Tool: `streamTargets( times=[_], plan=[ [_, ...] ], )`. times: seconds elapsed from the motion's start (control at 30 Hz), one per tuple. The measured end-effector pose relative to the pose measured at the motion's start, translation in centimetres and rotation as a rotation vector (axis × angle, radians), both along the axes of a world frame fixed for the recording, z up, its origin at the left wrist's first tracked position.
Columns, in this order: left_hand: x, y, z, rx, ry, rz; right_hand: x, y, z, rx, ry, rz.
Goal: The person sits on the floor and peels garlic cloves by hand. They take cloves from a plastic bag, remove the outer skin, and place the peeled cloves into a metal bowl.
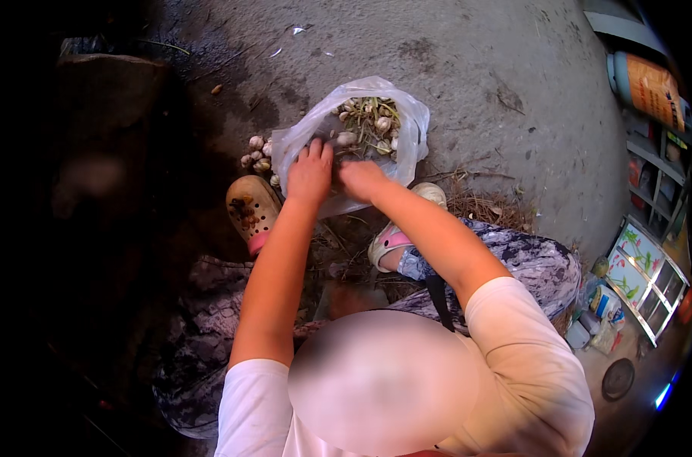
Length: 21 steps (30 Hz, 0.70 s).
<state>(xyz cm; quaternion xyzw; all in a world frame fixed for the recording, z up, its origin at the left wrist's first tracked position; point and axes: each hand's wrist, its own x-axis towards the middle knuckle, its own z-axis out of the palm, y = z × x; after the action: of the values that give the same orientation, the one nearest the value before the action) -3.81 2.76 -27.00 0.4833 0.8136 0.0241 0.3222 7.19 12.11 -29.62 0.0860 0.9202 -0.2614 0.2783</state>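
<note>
A translucent plastic bag (412,123) stands wide-mouthed on the ground before me. Garlic bulbs (383,124) with dry stalks lie inside it, mostly towards its far right. My left hand (310,174) rests over the near left rim, fingers reaching into the mouth. Just to its right, my right hand (362,178) dips into the bag with curled fingers; its fingertips are hidden, so a hold on anything cannot be made out. A pale bulb (346,139) lies just beyond both hands. More garlic bulbs (256,143) lie in a small pile outside the bag, against its left side.
Clog shoes (253,208) flank the bag's near side. Dry pine needles and twigs (483,208) lie on the concrete floor (466,68) at right. A dark block (109,74) stands at far left. A gas cylinder (646,85), a glass-fronted cabinet (646,274) and bottles line the right.
</note>
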Motion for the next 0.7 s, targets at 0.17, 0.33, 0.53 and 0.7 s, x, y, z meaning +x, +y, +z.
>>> streamTargets(
  times=[0.17,0.33,0.53,0.7],
  plan=[
    [0.8,-1.0,-2.0,0.265,0.056,-0.057,0.5,1.0,1.0,-0.048,0.196,-0.364],
    [0.5,-1.1,-1.4,0.196,-0.084,-0.031,-1.0,3.8,0.2,0.005,0.405,-0.72],
    [0.1,-1.1,-2.1,0.17,-0.285,0.307,-1.4,0.4,-0.8,-0.141,0.028,-0.445],
    [-0.5,-2.0,-3.7,0.136,-0.424,0.298,-1.3,0.5,-1.2,-0.719,-0.032,-0.672]
  ],
)
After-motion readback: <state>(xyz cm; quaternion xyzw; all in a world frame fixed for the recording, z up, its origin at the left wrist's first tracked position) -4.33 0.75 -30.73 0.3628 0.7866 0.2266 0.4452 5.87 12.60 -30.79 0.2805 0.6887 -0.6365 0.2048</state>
